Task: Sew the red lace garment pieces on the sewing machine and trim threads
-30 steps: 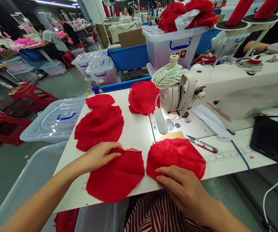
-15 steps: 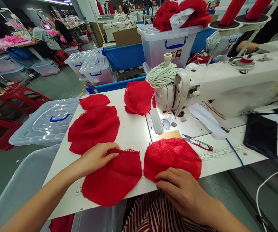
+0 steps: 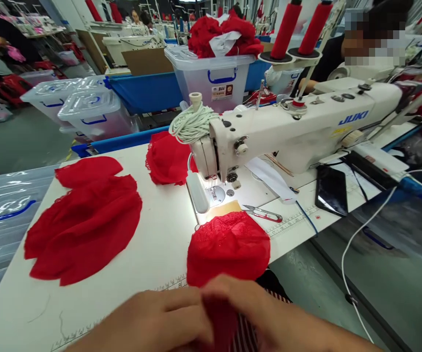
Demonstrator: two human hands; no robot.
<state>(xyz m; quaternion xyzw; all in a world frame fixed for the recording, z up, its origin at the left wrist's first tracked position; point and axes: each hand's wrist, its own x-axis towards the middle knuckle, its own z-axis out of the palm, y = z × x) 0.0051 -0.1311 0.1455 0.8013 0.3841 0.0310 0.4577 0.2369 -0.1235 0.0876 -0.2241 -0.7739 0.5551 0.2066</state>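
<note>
At the bottom of the head view, over my lap, my left hand (image 3: 170, 313) and my right hand (image 3: 247, 303) are close together, both blurred. Between them hangs a red fabric piece (image 3: 221, 320), pinched by both hands and mostly hidden. Just beyond, another red fabric piece with lace (image 3: 229, 244) lies on the table's front edge, in front of the sewing machine (image 3: 287, 132). Thread snips (image 3: 264, 213) rest to the right of that piece. On the left is a pile of red fabric pieces (image 3: 86, 225).
One more red fabric piece (image 3: 167, 159) lies behind the machine head. A black phone (image 3: 331, 190) and a white paper strip (image 3: 271, 178) are on the right. Lidded plastic boxes (image 3: 9, 215) stand at the left. A co-worker (image 3: 357, 39) sits across, behind the machine.
My left hand has brought the red fabric piece off the table toward my lap, where my right hand has joined it. The view has swung to the right.
</note>
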